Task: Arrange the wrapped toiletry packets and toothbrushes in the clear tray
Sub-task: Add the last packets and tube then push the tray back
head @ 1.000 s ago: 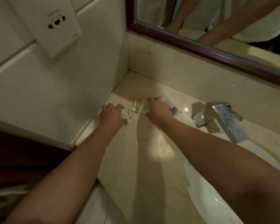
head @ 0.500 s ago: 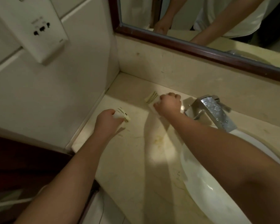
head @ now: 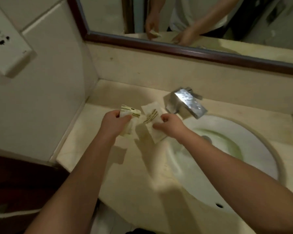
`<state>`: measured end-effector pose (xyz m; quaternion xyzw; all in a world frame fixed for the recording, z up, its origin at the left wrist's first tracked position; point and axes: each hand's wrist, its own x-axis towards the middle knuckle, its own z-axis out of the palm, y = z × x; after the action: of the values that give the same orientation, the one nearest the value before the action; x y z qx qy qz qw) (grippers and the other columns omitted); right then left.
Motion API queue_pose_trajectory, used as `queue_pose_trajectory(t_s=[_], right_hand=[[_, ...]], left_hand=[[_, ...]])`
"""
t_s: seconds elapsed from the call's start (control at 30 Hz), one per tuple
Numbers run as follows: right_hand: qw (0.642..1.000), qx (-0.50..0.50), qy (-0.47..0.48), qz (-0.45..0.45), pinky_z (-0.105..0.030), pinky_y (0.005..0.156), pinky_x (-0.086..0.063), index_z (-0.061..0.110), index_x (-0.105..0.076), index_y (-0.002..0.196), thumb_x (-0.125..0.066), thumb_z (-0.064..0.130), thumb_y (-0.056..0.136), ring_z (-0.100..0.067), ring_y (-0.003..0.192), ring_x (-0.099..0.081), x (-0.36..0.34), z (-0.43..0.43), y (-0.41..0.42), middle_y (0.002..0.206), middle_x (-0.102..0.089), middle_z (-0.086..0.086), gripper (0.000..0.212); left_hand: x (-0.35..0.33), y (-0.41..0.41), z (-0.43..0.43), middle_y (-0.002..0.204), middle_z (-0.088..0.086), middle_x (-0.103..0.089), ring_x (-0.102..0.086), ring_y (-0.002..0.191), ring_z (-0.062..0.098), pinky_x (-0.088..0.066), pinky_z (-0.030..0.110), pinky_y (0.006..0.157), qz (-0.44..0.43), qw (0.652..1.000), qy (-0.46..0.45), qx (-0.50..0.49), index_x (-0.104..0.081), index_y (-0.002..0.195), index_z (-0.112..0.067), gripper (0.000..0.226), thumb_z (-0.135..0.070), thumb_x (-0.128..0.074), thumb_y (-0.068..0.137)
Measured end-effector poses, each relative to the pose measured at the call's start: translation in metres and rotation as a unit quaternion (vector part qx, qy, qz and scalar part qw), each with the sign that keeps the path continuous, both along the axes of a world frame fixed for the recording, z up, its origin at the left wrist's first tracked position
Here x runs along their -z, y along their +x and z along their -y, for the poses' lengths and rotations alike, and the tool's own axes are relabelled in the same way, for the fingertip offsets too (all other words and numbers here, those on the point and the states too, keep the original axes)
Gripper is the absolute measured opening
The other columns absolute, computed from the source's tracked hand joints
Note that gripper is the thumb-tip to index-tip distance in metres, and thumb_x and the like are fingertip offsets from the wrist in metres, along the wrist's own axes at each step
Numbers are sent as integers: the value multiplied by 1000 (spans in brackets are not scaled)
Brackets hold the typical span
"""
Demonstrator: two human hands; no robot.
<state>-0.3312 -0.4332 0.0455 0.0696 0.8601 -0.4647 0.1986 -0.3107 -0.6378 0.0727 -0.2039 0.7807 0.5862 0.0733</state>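
My left hand (head: 114, 123) is closed around white wrapped toiletry packets (head: 130, 113) with gold stripes, held just above the counter (head: 95, 142). My right hand (head: 170, 124) grips other long white packets (head: 150, 118) with the same stripes, their ends fanning out above and below my fingers. The two hands are close together, left of the faucet. A clear tray is not visible in this view. I cannot make out any toothbrush among the wrappers.
A chrome faucet (head: 186, 102) stands just right of my right hand, over a white basin (head: 235, 149). A tiled wall with a socket plate (head: 5, 51) is on the left. A wood-framed mirror (head: 176, 46) runs along the back.
Both hands have lifted off the back-left corner of the counter with packets in them and come toward me and closer together. The view has shifted right, showing more of the basin.
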Motion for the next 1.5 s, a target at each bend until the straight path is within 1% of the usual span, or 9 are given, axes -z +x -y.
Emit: queue_pose_trajectory(t_s=[0.1,0.17,0.3,0.47,0.73,0.93,1.13,1.37,1.5], right_hand=[[986,84,-143,22,-20,56,-52,12,-71,84,-75,21,81,-8,65,-69,-24,-62,56,77,-72,1,11],[974,124,-185,35,-39,64,-59,10,-74,95,-75,25,81,-25,77,-74,-35,-107,92,89,-77,-9,20],[958,213,-190,11,-41,61,-60,10,-74,100,-69,24,87,-27,82,-74,-52,-200,173,93,-77,-10,20],[925,331,-186,-14,-41,65,-60,13,-75,97,-68,31,88,-27,85,-73,-63,-313,282,92,-77,-7,22],[863,474,-171,28,-35,56,-55,7,-66,95,-58,20,93,-38,80,-68,-62,-445,400,101,-67,-19,16],[837,518,-173,1,-38,60,-58,6,-67,109,-58,21,94,-33,80,-70,-44,-508,408,103,-70,-15,23],[834,527,-162,1,-29,50,-56,12,-72,95,-64,24,91,-24,64,-67,-54,-555,373,93,-73,-12,15],[849,505,-153,-21,-32,55,-57,10,-75,94,-66,25,90,-27,74,-70,-51,-580,337,94,-75,-10,17],[860,482,-164,-37,-35,57,-59,11,-76,92,-65,22,91,-25,81,-73,-45,-590,330,94,-76,-7,16]], left_hand=[[-15,12,-50,77,2,-71,-67,61,12,-55,25,49,-17,999,32,41,-74,88,-16,12,-12,-63,87],[-26,25,-93,72,-2,-69,-64,53,4,-53,22,49,-20,995,54,76,-72,77,-23,18,-10,-64,87],[-38,66,-188,77,6,-69,-61,61,10,-51,23,57,-27,984,73,161,-73,88,-12,9,-10,-65,87],[-40,137,-306,99,23,-71,-68,89,38,-53,56,85,-27,968,87,234,-72,89,-16,7,-14,-67,84],[-30,211,-448,87,11,-72,-67,83,30,-58,45,76,-25,947,81,310,-72,87,-18,12,-11,-62,87],[-18,198,-519,69,9,-64,-56,63,20,-47,34,60,-122,941,-23,315,-71,78,-9,11,-17,-66,82],[-9,164,-585,80,3,-61,-52,72,13,-34,21,65,-324,888,-146,291,-72,83,-11,5,-12,-67,82],[31,159,-635,72,12,-59,-56,65,29,-47,35,51,-430,788,-199,393,-71,74,-2,7,3,-69,71],[57,166,-647,66,11,-57,-54,61,29,-43,35,48,-415,779,-230,410,-70,69,-4,10,5,-69,65]])
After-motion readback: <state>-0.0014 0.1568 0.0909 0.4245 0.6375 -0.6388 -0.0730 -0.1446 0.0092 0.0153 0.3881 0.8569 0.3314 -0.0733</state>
